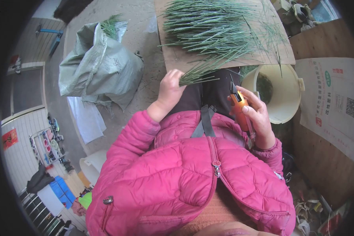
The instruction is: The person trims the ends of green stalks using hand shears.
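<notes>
My left hand [171,87] is closed round the ends of a small bunch of green stems [198,74], which fans out to the right over my lap. In my right hand [257,112] is an orange-handled cutting tool [239,105] with a dark head, pointing up and away from me. Beyond my hands, a large pile of long green stems [208,27] lies on a brown board [224,63]. The tool and the bunch are apart.
A cream bucket [289,92] with green bits inside stands right of my lap. At the left sits a pale woven sack [102,69], with greenery at its mouth. A printed sheet [334,102] covers a wooden panel [316,157] at the right.
</notes>
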The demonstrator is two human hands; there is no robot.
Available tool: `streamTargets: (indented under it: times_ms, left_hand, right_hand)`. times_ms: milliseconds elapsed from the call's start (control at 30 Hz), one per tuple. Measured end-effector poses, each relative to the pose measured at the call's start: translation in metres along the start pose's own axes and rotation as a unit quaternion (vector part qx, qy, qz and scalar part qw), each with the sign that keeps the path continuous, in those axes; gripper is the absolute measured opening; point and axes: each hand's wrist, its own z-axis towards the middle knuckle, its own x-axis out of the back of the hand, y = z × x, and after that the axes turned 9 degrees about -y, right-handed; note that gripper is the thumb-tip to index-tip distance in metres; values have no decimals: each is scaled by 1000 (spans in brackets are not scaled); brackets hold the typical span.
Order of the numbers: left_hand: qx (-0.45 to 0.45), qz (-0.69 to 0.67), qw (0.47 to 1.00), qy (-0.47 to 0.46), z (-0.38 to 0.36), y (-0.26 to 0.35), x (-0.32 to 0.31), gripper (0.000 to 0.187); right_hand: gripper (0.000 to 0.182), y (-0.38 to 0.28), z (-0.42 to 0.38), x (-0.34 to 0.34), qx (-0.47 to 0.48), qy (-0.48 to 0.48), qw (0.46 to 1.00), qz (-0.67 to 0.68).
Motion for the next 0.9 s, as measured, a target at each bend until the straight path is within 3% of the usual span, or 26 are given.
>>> streamTargets:
  times_ms: [100,200,267,400,467,667,900]
  left_hand:
    - [-43,56,997,38,9,5,-2,23]
    - [9,7,1000,28,1,13,19,23]
    - [154,-182,971,6,-17,14,34,22]
    - [311,-390,866,-43,-33,43,81,21]
    - [330,-463,817,-95,-37,52,97,22]
    - [299,-570,749,-160,-29,76,91,32]
    - [287,-576,738,-205,-12,89,78,31]
  right_hand:
    - [63,9,3,6,27,8,998,-47]
    - [64,11,2,9,33,10,997,-64]
    - [62,10,2,9,22,-5,997,-67]
    - [60,3,4,4,19,-24,993,-116]
    - [62,-1,6,-1,10,-49,991,-124]
    - [66,-11,5,-11,10,-99,989,-110]
    - [68,-17,1,-10,29,-89,986,-135]
